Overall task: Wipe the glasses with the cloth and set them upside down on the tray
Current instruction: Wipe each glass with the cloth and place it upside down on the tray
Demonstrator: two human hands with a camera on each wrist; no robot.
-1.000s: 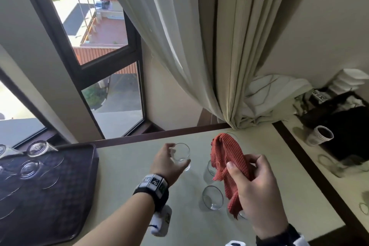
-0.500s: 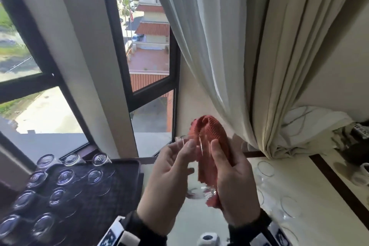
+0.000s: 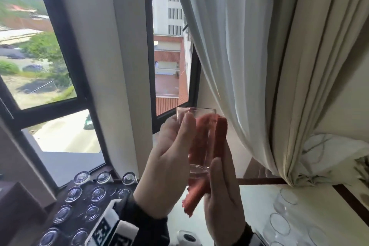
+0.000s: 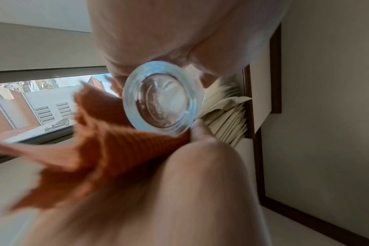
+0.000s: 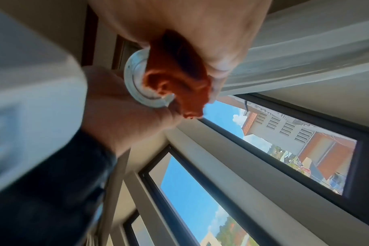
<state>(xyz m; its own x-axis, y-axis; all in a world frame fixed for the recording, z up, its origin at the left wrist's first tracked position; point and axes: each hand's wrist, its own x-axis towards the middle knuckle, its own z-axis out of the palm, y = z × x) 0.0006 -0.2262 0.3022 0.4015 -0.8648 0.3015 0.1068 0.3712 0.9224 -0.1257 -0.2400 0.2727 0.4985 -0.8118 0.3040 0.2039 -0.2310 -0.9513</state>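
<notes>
A clear tumbler (image 3: 194,138) is held upright in the air at 12 o'clock above the worktop (image 3: 249,201), long axis vertical, mouth up. The left hand (image 3: 169,166) is curled round its left wall; the right hand (image 3: 223,195) presses the red waffle-weave cloth (image 3: 217,142) against its right side, fingers wrapped over the cloth. The black tray (image 3: 83,201), carrying inverted glasses (image 3: 97,193), lies at 8 o'clock, nearer the left hand. Unwiped glasses (image 3: 279,223) stand at 4 o'clock. A window (image 3: 40,56) and curtain (image 3: 259,66) are behind.
</notes>
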